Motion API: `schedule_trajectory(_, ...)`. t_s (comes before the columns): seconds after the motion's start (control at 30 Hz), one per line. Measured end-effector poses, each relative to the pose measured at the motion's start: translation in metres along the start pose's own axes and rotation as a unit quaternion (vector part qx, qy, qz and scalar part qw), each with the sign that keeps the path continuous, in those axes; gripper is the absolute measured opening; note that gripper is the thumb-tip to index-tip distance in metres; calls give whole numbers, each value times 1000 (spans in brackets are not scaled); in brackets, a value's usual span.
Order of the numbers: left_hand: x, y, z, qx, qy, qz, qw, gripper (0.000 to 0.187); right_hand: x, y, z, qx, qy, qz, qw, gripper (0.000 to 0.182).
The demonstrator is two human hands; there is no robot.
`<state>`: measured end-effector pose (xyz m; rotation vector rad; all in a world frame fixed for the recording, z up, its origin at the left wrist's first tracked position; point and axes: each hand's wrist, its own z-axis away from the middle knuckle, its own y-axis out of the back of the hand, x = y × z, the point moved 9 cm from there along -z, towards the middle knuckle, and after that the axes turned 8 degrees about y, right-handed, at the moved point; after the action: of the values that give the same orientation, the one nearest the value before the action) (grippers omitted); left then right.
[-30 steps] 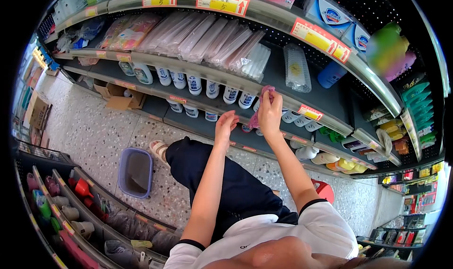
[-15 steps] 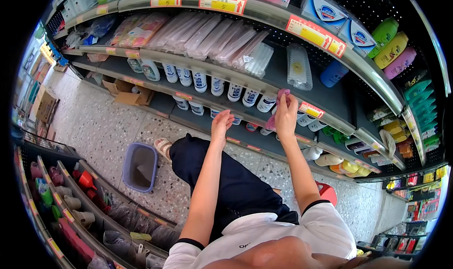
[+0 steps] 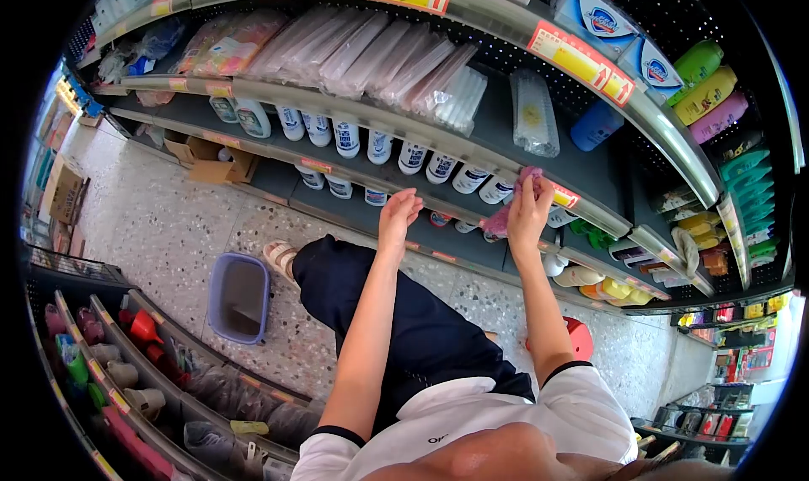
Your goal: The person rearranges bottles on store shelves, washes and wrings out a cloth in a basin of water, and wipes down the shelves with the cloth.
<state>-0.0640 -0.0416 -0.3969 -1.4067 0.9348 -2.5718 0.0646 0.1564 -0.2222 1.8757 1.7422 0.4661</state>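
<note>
My right hand (image 3: 530, 214) is closed on a crumpled pink cloth (image 3: 499, 221) and presses it against the front edge of the middle shelf (image 3: 459, 148), just left of a price tag (image 3: 563, 196). Part of the cloth hangs below the fingers. My left hand (image 3: 399, 220) hovers in front of the lower shelf with loosely bent fingers, holding nothing. White bottles with blue labels (image 3: 441, 167) stand in a row behind and between the hands. Above them, flat packs in clear plastic (image 3: 362, 55) lie on the middle shelf.
A purple-rimmed bin (image 3: 239, 299) holding dark water stands on the speckled floor by my sandalled foot. A red stool-like object (image 3: 573, 339) is beside my right arm. An open cardboard box (image 3: 211, 156) sits on the lower shelf. Another stocked shelf (image 3: 177, 380) runs behind me.
My right hand has slid the cloth to the right along the shelf edge, nearer the price tag. My left hand stays about where it was. The view has shifted slightly.
</note>
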Motion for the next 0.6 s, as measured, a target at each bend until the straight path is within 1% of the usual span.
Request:
schedule_trajectory(0.13,-2,-5,-6,-17,1,8,1000,30,-15,-13,-5,-2,9,1,1000,36)
schedule_trajectory(0.37,-1,-8,-9,-13,6,18,1000,29,-55,-45,-23,-4,16,-34,999,37)
schedule_trajectory(0.47,0,-7,-9,-11,7,21,1000,28,-78,-54,-34,2,38,-38,999,38)
schedule_trajectory(0.6,0,-6,-10,-11,6,23,1000,28,-91,-69,-38,6,41,-49,998,36)
